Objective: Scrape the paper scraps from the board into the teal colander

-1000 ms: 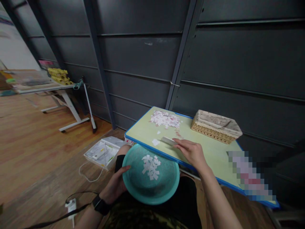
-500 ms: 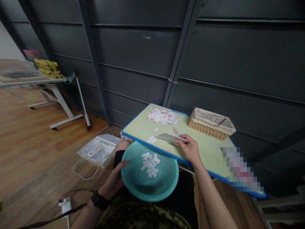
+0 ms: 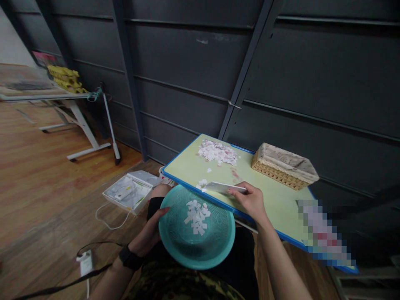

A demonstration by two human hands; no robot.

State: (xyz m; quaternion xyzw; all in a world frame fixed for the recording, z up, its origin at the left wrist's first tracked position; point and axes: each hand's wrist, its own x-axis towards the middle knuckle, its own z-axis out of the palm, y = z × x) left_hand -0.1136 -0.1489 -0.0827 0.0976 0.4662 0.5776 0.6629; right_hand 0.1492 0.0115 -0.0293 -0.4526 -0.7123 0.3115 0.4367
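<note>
My left hand (image 3: 153, 225) is closed on the left rim of a round teal plastic colander (image 3: 215, 254) resting on my lap. Small white paper pieces (image 3: 197, 216) lie in the colander. In my right hand (image 3: 252, 201) is a thin, flat, pale scraper-like plate (image 3: 223, 187), held on edge just above the front of the yellow-green tabletop (image 3: 187, 160). The plate's left end is at a few white scraps (image 3: 202, 184) near the table's blue edge, over the colander's far rim. Farther back lies a pile of white and pinkish paper scraps (image 3: 218, 152).
A lined wicker basket (image 3: 283, 177) stands at the table's right, near a blurred item (image 3: 323, 233). A white open box (image 3: 125, 193) and a power strip (image 3: 85, 263) lie on the floor at left. A dark panelled wall (image 3: 184, 100) rises behind the table.
The plate in my right hand has shifted slightly toward the near table edge and the white scraps there. The view has turned a little; my left hand still holds the colander.
</note>
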